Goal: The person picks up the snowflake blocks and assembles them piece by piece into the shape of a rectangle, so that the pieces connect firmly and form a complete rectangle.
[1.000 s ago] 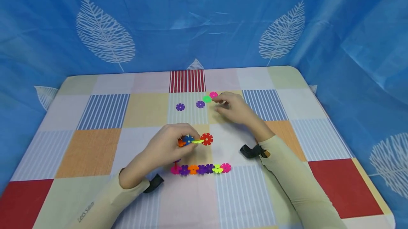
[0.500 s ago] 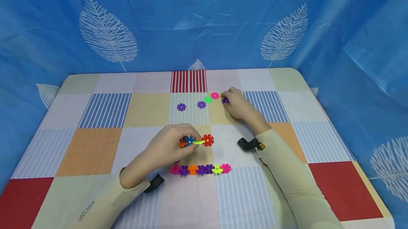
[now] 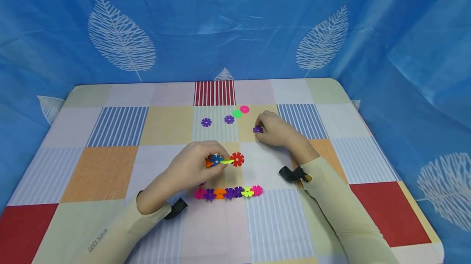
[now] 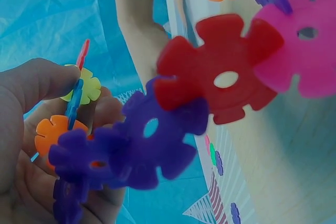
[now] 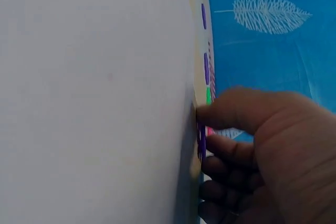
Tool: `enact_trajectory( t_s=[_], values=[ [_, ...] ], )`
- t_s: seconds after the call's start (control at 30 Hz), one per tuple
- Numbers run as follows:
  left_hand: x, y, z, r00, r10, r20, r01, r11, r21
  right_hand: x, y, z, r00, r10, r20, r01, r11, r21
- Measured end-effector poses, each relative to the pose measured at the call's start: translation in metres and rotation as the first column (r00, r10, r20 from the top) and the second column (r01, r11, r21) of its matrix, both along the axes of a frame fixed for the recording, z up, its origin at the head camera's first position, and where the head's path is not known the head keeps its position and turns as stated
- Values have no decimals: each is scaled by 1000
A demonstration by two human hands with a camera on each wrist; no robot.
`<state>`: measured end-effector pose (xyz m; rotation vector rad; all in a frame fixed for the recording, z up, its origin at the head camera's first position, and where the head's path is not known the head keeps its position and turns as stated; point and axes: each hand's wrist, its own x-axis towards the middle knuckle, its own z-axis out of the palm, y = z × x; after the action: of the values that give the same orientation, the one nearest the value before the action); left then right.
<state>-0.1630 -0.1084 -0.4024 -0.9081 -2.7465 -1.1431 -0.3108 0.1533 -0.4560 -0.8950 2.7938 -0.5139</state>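
Observation:
My left hand (image 3: 196,164) grips part of a chain of interlocking flower-shaped plastic discs. A red disc (image 3: 237,159) stands at its free end, with yellow and blue discs (image 3: 216,160) by the fingertips. In the left wrist view the chain bends through orange, purple and red (image 4: 220,69) to a pink disc (image 4: 299,45). Its lower stretch, a row of purple, orange (image 3: 219,193), yellow and pink discs, extends nearer the body. My right hand (image 3: 277,131) pinches a single purple disc (image 3: 257,129) between thumb and fingers, low over the table.
Loose discs lie farther back: one purple (image 3: 206,122), another purple (image 3: 229,119), a green one (image 3: 237,113) and a pink one (image 3: 244,109). A patchwork cloth (image 3: 114,178) covers the table. Blue leaf-print curtains (image 3: 228,27) hang behind and beside it.
My right hand has gone right, past the green and pink discs, picked up the purple disc and drawn it closer to the body. My left hand keeps its grip in nearly the same place.

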Motion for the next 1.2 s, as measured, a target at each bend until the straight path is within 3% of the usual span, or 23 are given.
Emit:
enact_trajectory(
  t_s=[0.2,0.37,0.6,0.73,0.9,1.2],
  values=[
    [0,1,0,1000,0,-14,0,1000,-23,24,4,3,999,45,-7,-45,999,4],
    [1,1,2,1000,-17,-9,17,1000,-23,44,7,7,995,94,-42,-97,991,-89],
    [0,0,1,1000,-31,1,31,999,-15,67,11,11,972,213,-97,-231,934,-271],
    [0,-1,-1,999,-43,2,43,999,-11,73,13,12,960,265,-88,-277,873,-402],
    [-2,-4,-3,998,-57,15,57,998,-11,76,12,12,943,315,-110,-321,769,-553],
    [-5,-8,-2,995,-94,35,94,996,5,77,2,11,905,366,-217,-405,583,-704]
  ],
)
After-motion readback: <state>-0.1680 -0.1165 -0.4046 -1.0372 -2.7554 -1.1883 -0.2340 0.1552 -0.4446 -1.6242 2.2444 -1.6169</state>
